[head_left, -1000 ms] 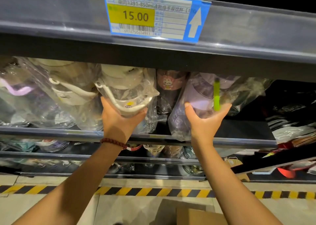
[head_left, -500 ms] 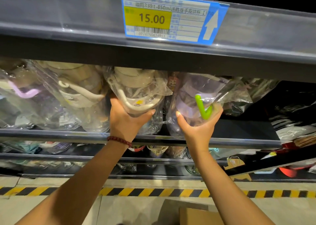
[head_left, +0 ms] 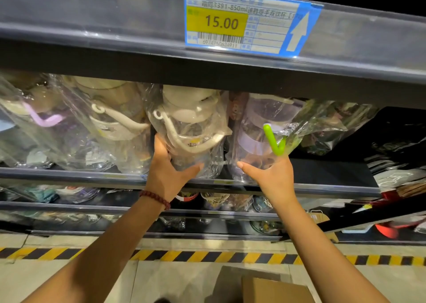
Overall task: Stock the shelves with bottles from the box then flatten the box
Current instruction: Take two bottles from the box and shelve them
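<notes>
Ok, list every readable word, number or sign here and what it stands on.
"15.00": yellow field of the price tag on the upper shelf rail.
"3391-850ml": tag's top line; the characters around it are too blurred.
Barcode digits: too blurred to trust.
White up arrow: tag's right edge.
Bottle labels: unreadable.

The price tag (head_left: 247,21) is blue-edged with a yellow panel and black digits. The bagged bottle (head_left: 191,127) has a cream lid and strap; the one beside it (head_left: 260,129) is pale purple with a bright green strap (head_left: 274,141). Yellow-and-black hazard stripes (head_left: 207,255) cross the beige floor, near a brown box (head_left: 274,290) and a dark red bead bracelet (head_left: 156,197).
</notes>
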Demonstrator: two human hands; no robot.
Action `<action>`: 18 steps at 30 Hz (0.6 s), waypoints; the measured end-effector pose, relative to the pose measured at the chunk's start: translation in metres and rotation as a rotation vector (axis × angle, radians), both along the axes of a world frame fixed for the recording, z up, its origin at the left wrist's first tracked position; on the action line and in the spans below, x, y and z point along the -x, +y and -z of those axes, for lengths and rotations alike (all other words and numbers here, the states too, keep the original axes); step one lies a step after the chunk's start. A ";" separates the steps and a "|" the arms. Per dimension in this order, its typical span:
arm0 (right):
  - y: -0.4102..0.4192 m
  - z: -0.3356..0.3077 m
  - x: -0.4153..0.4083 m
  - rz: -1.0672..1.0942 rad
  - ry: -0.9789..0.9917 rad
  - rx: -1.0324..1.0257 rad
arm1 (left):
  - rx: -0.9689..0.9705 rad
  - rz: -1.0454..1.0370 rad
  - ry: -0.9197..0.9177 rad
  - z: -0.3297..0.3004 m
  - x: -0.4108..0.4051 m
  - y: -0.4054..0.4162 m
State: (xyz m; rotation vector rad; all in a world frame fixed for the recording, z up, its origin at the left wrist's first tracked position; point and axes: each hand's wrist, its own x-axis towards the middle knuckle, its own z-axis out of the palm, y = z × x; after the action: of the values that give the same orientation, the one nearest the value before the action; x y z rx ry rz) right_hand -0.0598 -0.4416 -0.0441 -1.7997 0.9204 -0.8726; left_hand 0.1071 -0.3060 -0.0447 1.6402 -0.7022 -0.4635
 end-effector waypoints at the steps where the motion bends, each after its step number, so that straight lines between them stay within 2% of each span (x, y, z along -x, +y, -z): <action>1: -0.001 0.002 0.000 0.009 -0.005 -0.014 | 0.003 -0.020 -0.013 0.001 0.000 0.000; 6: -0.002 0.003 -0.007 -0.017 0.026 -0.077 | 0.003 -0.104 -0.118 0.005 0.008 -0.006; 12: -0.001 -0.004 -0.005 -0.078 0.044 -0.092 | -0.028 -0.109 -0.117 0.005 0.009 -0.005; 18: 0.015 -0.029 0.006 -0.081 0.162 -0.091 | -0.243 -0.037 -0.083 -0.015 0.003 0.004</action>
State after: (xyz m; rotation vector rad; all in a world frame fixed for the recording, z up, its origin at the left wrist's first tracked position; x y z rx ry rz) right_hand -0.0655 -0.4269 -0.0153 -1.8346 0.9661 -0.6314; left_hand 0.1036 -0.3024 -0.0299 1.9066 -0.6971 -0.4704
